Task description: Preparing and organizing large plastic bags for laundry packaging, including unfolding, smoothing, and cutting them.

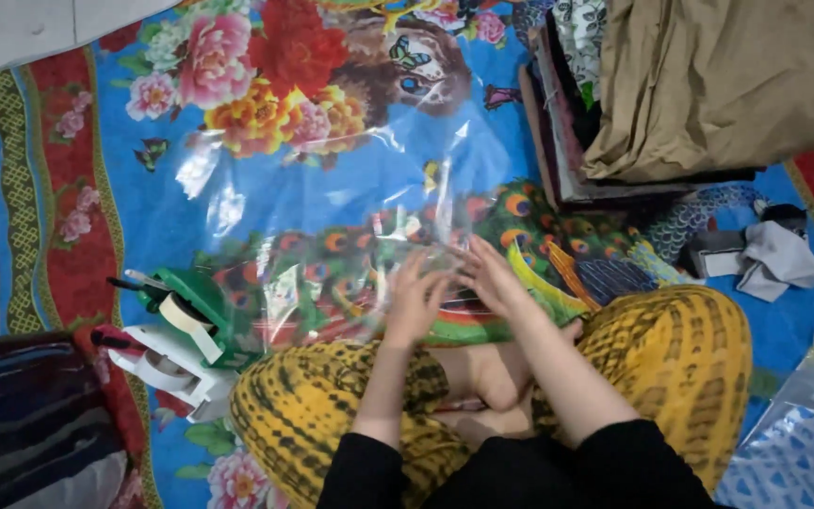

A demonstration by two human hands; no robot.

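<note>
- Left hand [414, 300] and right hand [490, 275] rest flat, fingers spread, grasping nothing, on the clear plastic bag [332, 226].
- Best smoothed outward, I judge, avoiding creases.

left hand [415, 300]: flat, palm down, fingers spread and pointing far | right hand [492, 275]: flat, palm down, fingers open, just right of the left hand, almost touching | arms: both reach out from near, black sleeves pushed up | legs: crossed, knees out left and right
</note>
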